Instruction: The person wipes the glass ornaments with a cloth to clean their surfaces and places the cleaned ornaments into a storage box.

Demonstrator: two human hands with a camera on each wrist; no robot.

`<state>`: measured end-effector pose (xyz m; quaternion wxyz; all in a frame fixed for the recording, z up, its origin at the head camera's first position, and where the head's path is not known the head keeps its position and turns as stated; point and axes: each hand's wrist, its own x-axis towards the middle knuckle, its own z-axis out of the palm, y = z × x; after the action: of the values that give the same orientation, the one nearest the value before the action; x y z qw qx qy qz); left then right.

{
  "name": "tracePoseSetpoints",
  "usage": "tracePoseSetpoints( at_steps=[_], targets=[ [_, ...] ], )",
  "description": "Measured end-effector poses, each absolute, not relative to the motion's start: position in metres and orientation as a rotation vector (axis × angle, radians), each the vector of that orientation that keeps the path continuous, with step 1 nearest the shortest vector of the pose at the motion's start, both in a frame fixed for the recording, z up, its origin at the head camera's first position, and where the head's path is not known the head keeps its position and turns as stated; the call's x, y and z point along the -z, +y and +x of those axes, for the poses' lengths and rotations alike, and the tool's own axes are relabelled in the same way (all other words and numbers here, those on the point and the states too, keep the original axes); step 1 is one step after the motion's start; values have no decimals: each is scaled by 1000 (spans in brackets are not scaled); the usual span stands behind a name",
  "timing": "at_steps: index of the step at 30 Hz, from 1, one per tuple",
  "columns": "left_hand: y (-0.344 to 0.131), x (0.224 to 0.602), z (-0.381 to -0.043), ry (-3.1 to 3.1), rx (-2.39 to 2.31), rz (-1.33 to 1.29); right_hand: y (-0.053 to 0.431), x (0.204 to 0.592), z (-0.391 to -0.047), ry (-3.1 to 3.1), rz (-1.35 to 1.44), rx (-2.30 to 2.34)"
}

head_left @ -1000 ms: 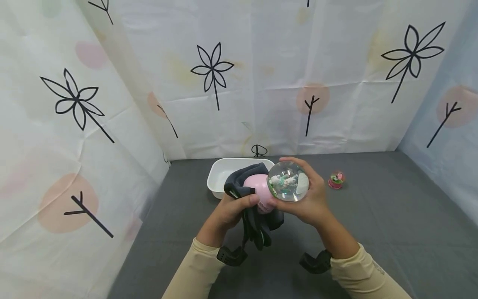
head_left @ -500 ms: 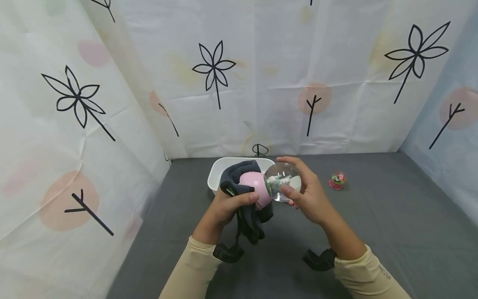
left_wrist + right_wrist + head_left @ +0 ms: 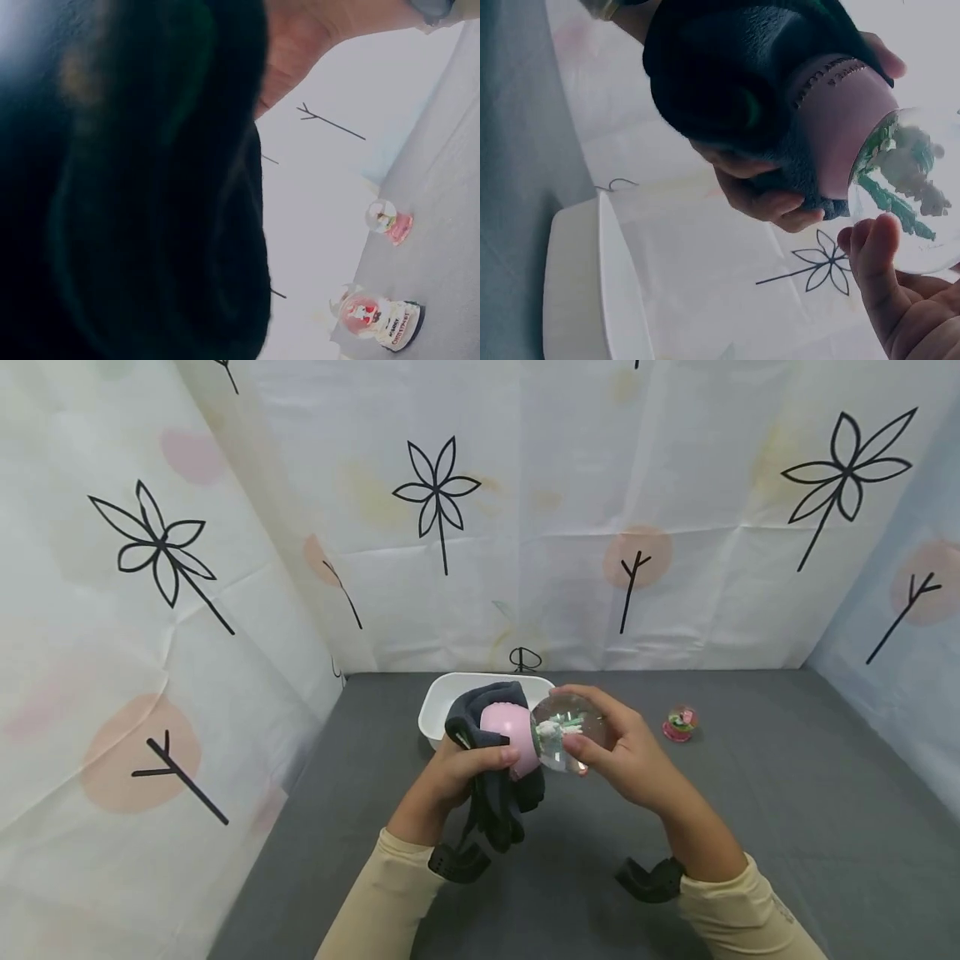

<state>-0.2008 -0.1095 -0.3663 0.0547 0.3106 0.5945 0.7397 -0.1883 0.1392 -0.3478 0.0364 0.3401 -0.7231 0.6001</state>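
A large snow globe with a pink base point(image 3: 504, 718) and a clear dome point(image 3: 555, 756) is held sideways above the table, dome to the right. My left hand point(image 3: 450, 772) grips the base through a dark grey-blue cloth point(image 3: 498, 814), thumb pressed on the pink side. Around the dome curl the fingers of my right hand point(image 3: 633, 764), its thumb on the near side of the glass. A white and green figure point(image 3: 907, 176) shows inside the dome in the right wrist view. Cloth folds point(image 3: 150, 187) fill much of the left wrist view, hiding the globe there.
A white plastic tub point(image 3: 442, 702) stands behind the left hand. On the grey table point(image 3: 787, 777), a small snow globe with a red-pink base point(image 3: 679, 723) stands to the right. The left wrist view also shows a white-based Christmas snow globe point(image 3: 401, 326).
The big globe has turned so its dome points right rather than towards me. My right thumb has moved from below the dome onto its near side. The hanging cloth has shifted slightly left.
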Motion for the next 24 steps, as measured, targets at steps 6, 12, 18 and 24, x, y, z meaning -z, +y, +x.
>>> tracePoseSetpoints(
  at_steps=[6, 12, 18, 24],
  targets=[
    [-113, 366, -200, 1749, -2257, 849, 137, 352, -186, -2242, 1086, -1702],
    [-114, 365, -202, 1750, -2257, 824, 136, 352, -187, -2188, 1154, -1546],
    [-113, 365, -204, 1786, -2245, 877, 139, 349, -191, -2073, 1282, -1366],
    [-113, 363, -203, 1809, -2269, 862, 141, 347, -194, -2009, 1351, -1291]
  ],
)
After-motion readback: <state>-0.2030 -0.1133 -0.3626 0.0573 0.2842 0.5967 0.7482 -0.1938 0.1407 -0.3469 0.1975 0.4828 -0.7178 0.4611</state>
